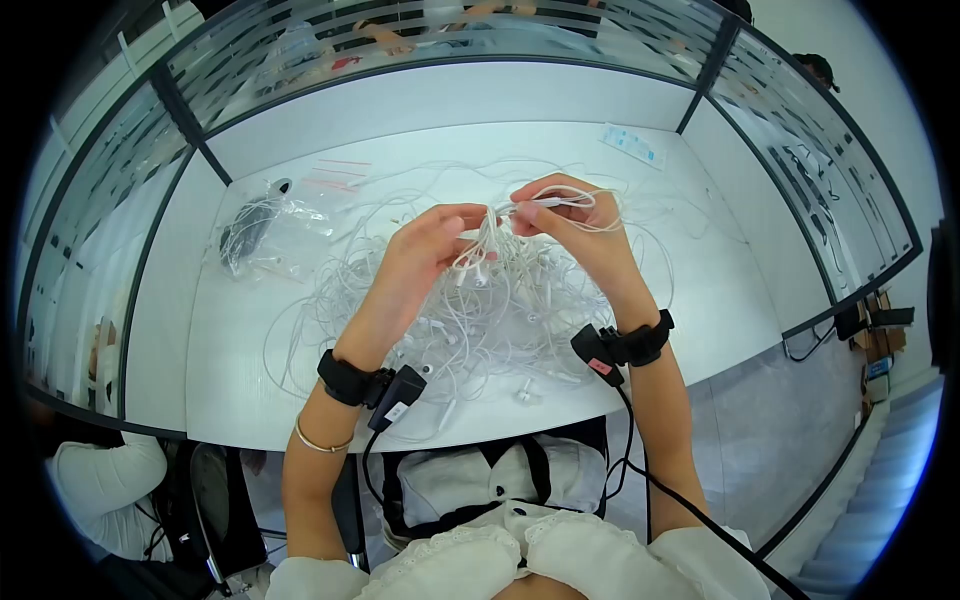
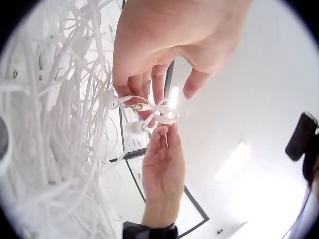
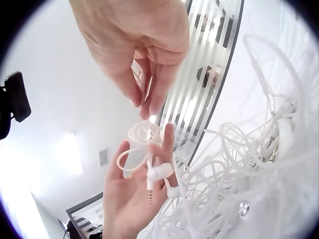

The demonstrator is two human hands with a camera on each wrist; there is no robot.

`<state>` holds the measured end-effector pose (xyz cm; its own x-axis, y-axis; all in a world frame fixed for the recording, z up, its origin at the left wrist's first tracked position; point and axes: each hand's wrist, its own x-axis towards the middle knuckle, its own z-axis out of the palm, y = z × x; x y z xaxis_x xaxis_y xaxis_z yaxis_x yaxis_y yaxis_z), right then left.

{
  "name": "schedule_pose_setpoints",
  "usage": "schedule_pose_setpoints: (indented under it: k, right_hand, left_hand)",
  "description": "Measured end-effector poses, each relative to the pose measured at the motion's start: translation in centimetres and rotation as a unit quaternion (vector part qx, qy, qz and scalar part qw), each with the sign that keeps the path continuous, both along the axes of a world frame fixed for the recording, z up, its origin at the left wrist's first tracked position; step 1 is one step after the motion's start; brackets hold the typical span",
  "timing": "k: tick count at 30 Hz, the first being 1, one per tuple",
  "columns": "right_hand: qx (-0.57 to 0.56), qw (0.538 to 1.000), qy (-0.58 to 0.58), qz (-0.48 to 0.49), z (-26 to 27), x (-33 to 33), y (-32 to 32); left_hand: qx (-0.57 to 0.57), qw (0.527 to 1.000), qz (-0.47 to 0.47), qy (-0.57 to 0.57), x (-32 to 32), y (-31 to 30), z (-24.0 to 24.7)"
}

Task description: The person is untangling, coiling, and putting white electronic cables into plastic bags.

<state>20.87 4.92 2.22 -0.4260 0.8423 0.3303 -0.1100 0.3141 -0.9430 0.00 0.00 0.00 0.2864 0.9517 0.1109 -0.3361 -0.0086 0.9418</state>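
Observation:
Over the table, my left hand (image 1: 418, 248) holds a bundled pair of white wired earphones (image 1: 486, 240) at its fingers. Its thumb stands apart from the coil in the left wrist view. An earbud (image 3: 160, 172) and a metal-tipped audio plug (image 3: 150, 196) stick out of the bundle beside the left fingers. My right hand (image 1: 585, 225) pinches the white cable between thumb and fingertips, close to the bundle, and a cable loop (image 1: 612, 205) hangs by its fingers. Below both hands spreads a large tangle of white earphones (image 1: 500, 310).
A clear plastic bag (image 1: 300, 225) with dark and white contents lies at the table's left. At the back right is a blue-and-white packet (image 1: 633, 145). Low white panels (image 1: 450, 95) with striped glass above enclose the table (image 1: 240, 390) on its far sides.

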Motion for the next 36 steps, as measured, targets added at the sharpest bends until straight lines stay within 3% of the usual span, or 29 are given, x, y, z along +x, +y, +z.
schedule_pose_setpoints:
  k: [5,9,15,21,28,32,36]
  right_hand:
    - [-0.015,1.000,-0.003,-0.014,0.0,-0.5,-0.3]
    - [-0.023,1.000,0.007,-0.001,-0.1,-0.7,-0.4]
    - [-0.062,0.996,0.048,0.033,-0.6,-1.1,-0.3]
    - [-0.116,0.990,0.069,0.048,-1.2,-1.4,-0.4]
    - [-0.131,0.987,0.051,0.081,-1.7,-2.2,-0.9]
    - [-0.121,0.988,0.064,0.071,-1.8,-2.2,-0.9]
    - [-0.121,0.989,0.069,0.042,-1.7,-2.1,-0.8]
  left_hand:
    - [0.189,0.944,0.185,0.199,0.9,0.2,-1.1]
    - [0.189,0.922,0.228,0.250,1.3,-0.4,-0.5]
    - [0.284,0.865,0.315,0.268,1.9,-0.3,-0.5]
    - [0.233,0.900,0.300,0.213,2.1,-0.5,-0.8]
    - [0.290,0.869,0.319,0.244,1.6,-0.2,-1.6]
    - [0.225,0.891,0.359,0.161,2.8,-0.9,-0.8]
    - [0.226,0.886,0.362,0.180,2.7,-0.8,-0.8]
